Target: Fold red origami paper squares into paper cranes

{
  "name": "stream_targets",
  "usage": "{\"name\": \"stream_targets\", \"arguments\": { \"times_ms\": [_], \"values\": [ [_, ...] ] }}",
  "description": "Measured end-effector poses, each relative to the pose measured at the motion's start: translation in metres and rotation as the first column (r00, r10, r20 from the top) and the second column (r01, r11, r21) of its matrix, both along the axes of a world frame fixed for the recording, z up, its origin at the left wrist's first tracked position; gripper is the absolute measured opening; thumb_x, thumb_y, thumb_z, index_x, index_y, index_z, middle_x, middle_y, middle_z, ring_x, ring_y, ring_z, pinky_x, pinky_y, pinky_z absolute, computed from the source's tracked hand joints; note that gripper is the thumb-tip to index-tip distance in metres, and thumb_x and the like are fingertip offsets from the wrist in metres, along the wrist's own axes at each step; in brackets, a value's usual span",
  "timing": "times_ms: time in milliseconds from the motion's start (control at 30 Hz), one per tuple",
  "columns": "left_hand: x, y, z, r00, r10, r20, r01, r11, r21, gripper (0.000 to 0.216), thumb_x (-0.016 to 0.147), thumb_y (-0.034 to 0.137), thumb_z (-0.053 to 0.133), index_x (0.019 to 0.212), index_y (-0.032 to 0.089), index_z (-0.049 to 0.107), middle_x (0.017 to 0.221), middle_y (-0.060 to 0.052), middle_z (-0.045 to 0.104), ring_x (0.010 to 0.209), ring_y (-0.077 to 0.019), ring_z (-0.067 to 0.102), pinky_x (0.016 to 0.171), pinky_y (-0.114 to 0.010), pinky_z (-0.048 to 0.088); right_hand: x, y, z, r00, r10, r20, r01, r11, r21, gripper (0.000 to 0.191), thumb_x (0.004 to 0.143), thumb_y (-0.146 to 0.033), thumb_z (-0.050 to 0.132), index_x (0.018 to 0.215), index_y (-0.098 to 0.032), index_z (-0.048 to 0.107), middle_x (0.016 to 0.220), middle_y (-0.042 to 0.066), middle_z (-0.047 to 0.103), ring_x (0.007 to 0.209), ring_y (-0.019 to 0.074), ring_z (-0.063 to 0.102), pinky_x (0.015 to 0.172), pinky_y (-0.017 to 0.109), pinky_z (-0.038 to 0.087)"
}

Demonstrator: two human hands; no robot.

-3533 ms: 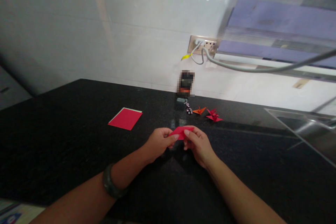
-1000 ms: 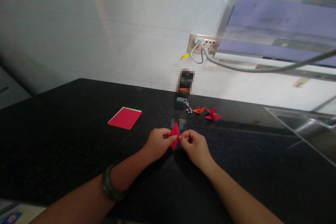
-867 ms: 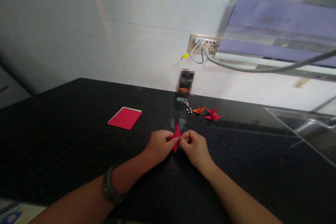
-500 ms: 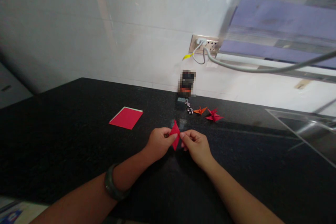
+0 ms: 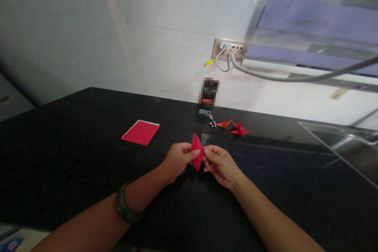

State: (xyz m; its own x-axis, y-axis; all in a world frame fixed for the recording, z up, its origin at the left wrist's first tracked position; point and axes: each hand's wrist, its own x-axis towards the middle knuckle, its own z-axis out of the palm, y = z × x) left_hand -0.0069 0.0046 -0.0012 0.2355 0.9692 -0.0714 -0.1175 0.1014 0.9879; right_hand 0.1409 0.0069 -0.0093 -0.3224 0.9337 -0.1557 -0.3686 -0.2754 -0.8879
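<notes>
A red folded paper [image 5: 197, 160], shaped like a narrow diamond with a crease down its middle, is held upright between my two hands above the black counter. My left hand [image 5: 178, 160] pinches its left side, thumb across the front face. On the other side, my right hand [image 5: 220, 163] grips the right corner between thumb and fingers; some of those fingertips are hidden behind the paper. Left of the hands lies a stack of square paper [image 5: 141, 133], red on top with a pale edge showing beneath.
An orange paper crane [image 5: 225, 124] and a red paper crane [image 5: 239, 129] sit behind my right hand. Near the wall stands a blurred-out dark object [image 5: 209, 92] with a beaded strap [image 5: 211, 120]. A metal sink [image 5: 354, 145] is at the right; a cable [image 5: 274, 77] hangs from the socket [image 5: 230, 49].
The folded paper has turned slightly and shows more of its front face, looking wider. Both hands keep hold of it, with small finger shifts. The other things stay in place.
</notes>
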Motion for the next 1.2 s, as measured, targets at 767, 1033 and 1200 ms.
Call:
{"name": "stream_targets", "arguments": {
  "times_ms": [767, 1033, 1200],
  "values": [
    [0.0005, -0.0016, -0.0022, 0.993, 0.032, -0.114, -0.027, 0.999, 0.046, 0.023, 0.065, 0.033, 0.064, 0.061, 0.010, 0.062, 0.054, 0.001, 0.058, 0.048, -0.0083, 0.047, 0.048, -0.020, 0.033, -0.0024, 0.0018, -0.0055, 0.948, -0.162, 0.273, 0.101, 0.969, 0.224, 0.026, 0.063, -0.036, 0.070, 0.064, -0.014, 0.058, 0.047, -0.006, 0.053, 0.036, 0.0037, 0.044, 0.036, 0.016, 0.038],
    [0.0022, -0.0014, -0.0010, 0.996, 0.024, -0.088, -0.023, 1.000, 0.012, 0.018, 0.064, 0.029, 0.063, 0.064, 0.011, 0.062, 0.055, 0.000, 0.059, 0.049, -0.0095, 0.050, 0.050, -0.021, 0.037, -0.0016, 0.0015, -0.0057, 0.903, -0.193, 0.384, 0.078, 0.952, 0.295, 0.027, 0.068, -0.039, 0.064, 0.066, -0.015, 0.054, 0.050, -0.005, 0.051, 0.038, 0.0050, 0.042, 0.037, 0.018, 0.035],
    [0.0019, 0.0002, -0.0032, 0.996, 0.077, -0.049, -0.077, 0.997, 0.020, 0.018, 0.064, 0.029, 0.065, 0.063, 0.012, 0.061, 0.055, 0.000, 0.061, 0.049, -0.0100, 0.052, 0.049, -0.021, 0.037, -0.0005, 0.0012, -0.0065, 0.916, -0.164, 0.365, 0.057, 0.956, 0.288, 0.030, 0.073, -0.044, 0.059, 0.065, -0.015, 0.054, 0.051, -0.005, 0.050, 0.038, 0.0053, 0.043, 0.038, 0.018, 0.035]
  ]
}}
